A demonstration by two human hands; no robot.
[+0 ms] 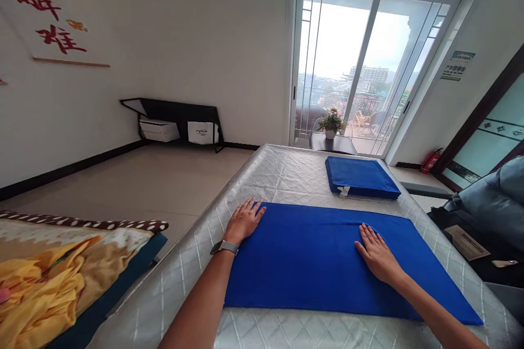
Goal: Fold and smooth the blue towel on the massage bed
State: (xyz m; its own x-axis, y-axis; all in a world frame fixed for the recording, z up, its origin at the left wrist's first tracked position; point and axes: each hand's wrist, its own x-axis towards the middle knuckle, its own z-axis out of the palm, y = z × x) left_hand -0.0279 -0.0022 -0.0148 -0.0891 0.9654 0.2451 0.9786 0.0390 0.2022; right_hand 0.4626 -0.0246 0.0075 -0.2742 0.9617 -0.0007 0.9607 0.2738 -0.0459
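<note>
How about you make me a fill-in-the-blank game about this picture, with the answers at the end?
1. The spread-out cloth under the right hand is colored ____.
2. The watch is worn on the person's own ____ wrist.
3. The fire extinguisher by the wall is colored ____.
4. The potted plant has a pot that is colored ____.

Missing words: blue; left; red; white.

Blue cloth (303,262) partly hidden under right hand (375,255); wall notice (456,66) seems illegible.
</note>
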